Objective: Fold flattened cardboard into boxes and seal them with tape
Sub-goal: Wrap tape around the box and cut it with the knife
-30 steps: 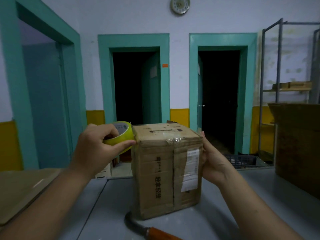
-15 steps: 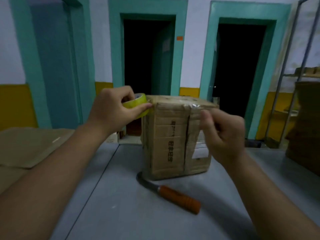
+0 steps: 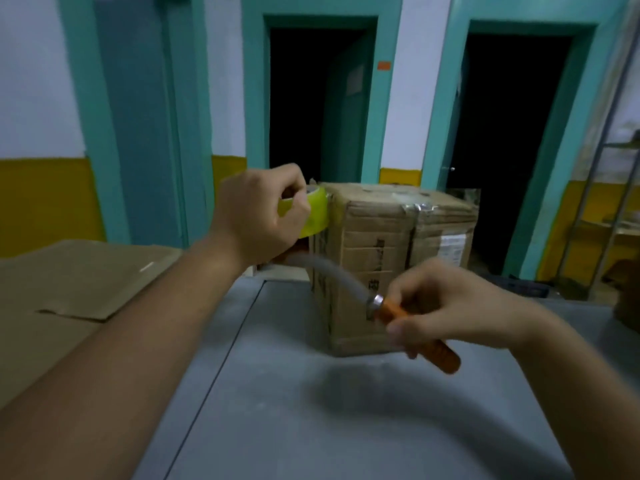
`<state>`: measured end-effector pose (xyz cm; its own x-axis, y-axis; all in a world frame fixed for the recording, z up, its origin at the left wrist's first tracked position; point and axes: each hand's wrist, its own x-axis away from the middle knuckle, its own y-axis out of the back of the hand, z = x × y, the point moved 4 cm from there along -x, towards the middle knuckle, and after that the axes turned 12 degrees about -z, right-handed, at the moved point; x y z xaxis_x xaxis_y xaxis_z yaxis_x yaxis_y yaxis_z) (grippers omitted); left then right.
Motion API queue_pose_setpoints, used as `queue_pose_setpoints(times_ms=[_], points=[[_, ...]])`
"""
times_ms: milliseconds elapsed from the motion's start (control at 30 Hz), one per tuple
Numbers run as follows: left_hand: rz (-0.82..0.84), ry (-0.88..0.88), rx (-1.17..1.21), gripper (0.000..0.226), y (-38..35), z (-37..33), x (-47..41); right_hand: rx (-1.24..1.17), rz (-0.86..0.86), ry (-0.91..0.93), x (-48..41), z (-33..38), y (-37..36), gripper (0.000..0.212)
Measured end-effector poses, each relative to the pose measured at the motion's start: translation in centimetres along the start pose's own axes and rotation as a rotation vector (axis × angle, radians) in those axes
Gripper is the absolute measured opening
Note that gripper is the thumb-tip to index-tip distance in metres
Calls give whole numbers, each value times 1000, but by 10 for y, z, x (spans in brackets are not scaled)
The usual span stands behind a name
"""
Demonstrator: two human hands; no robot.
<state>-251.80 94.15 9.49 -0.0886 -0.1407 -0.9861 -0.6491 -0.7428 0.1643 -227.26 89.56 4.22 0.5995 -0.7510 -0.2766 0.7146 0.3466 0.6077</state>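
A closed brown cardboard box (image 3: 388, 251) stands upright on the grey table (image 3: 311, 427), with clear tape over its top and a white label on its right face. My left hand (image 3: 256, 220) grips a yellow tape roll (image 3: 311, 216) against the box's upper left corner. My right hand (image 3: 446, 306) holds a knife (image 3: 384, 306) by its orange handle in front of the box. The curved grey blade points up and left toward the tape roll.
Flattened cardboard sheets (image 3: 69, 289) lie on the left of the table. A metal shelf rack (image 3: 609, 168) stands at the right, with a dark crate (image 3: 519, 289) on the floor behind the table. Two dark doorways lie beyond the box.
My right hand left the box's front face, picked the knife up off the table and raised it toward the tape. My left hand kept the roll at the box corner.
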Motion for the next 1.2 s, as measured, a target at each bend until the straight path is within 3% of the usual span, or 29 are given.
queue_pose_setpoints(times_ms=[133, 200, 300, 433, 600, 800, 1033, 1200], points=[[-26, -2, 9, 17, 4, 0, -1, -65, -486, 188, 0, 11, 13, 41], [-28, -21, -12, 15, 4, -1, -2, -23, -603, 211, -6, 12, 5, 31], [-26, -45, -32, 15, 3, -2, -2, 16, -638, 185, -14, 14, -9, 23], [-10, -118, -67, 21, 3, -2, -5, 25, -683, 138, -21, 15, -24, 25], [55, -184, -107, 25, 0, 1, -7, 36, -759, 82, -26, 18, -38, 43], [119, -166, -86, 27, 0, 6, -10, 4, -740, 14, -29, 18, -46, 36], [169, -156, -100, 31, 0, 1, -11, -115, -753, 92, -31, 24, -53, 40], [242, -95, -151, 57, 6, 3, -19, 31, -897, 301, -17, 23, -30, 32]])
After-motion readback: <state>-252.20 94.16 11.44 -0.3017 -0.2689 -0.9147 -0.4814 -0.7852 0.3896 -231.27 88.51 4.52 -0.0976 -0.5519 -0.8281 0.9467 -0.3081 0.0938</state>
